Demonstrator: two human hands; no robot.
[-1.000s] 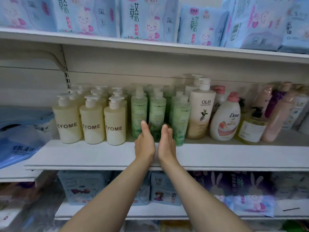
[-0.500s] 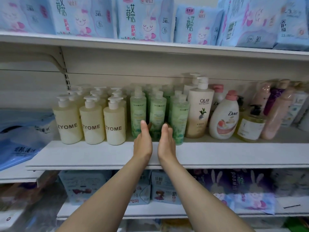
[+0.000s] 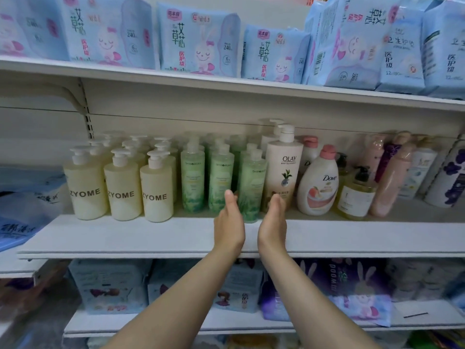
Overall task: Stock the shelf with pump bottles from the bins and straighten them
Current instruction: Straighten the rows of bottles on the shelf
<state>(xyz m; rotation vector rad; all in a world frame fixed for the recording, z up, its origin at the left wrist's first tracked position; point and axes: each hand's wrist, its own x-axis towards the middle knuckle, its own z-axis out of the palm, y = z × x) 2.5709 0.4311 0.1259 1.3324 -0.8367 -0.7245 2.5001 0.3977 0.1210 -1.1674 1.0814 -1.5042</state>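
On the middle shelf (image 3: pixel 151 238) stand rows of pump bottles: cream ZYOME bottles (image 3: pixel 123 190) on the left and green bottles (image 3: pixel 192 182) in the centre. My left hand (image 3: pixel 229 222) and my right hand (image 3: pixel 273 222) are held flat with straight fingers, palms facing each other. They flank the rightmost front green bottle (image 3: pixel 251 182), the left hand on its left side and the right hand between it and the tall Olay bottle (image 3: pixel 284 170). Whether the palms touch the bottle is unclear.
A white Dove bottle (image 3: pixel 318 187), a clear amber pump bottle (image 3: pixel 356 197) and several pink and purple bottles (image 3: pixel 392 177) fill the shelf's right end. Blue packs (image 3: pixel 198 41) line the top shelf. More packs (image 3: pixel 110 285) sit on the shelf below.
Both hands have shifted right from the middle front green bottle to the rightmost one and have spread a little wider apart.
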